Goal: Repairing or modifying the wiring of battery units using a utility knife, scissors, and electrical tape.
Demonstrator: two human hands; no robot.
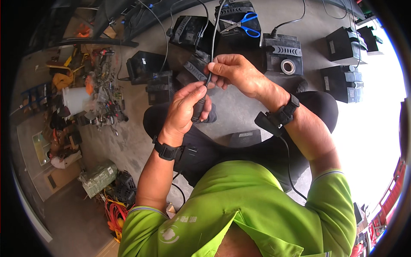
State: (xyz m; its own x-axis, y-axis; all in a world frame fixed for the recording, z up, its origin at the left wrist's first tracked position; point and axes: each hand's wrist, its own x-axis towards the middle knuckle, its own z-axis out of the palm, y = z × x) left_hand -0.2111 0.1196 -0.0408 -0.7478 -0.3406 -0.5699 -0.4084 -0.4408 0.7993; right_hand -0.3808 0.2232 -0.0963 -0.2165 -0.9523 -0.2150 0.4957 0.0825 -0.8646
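My left hand (187,107) is closed around a black ribbed connector (198,110) at the end of a dark cable (214,36). Just above it, my right hand (236,72) pinches the same cable between thumb and fingers. The cable runs up from my hands past the top of the view. Beyond my hands stands a group of black battery-like boxes (188,32) with grey ribbed handles. Blue-handled scissors (250,30) lie on one box, their blades pointing left. A tape roll (288,67) rests on another box (274,43) to the right.
More black boxes (342,47) stand at the far right, and others (143,64) to the left of my hands. A heap of metal parts (105,92) and a white bucket (76,102) are on the left. Orange cables (115,214) lie at the lower left, beside a wrapped green bundle (97,179).
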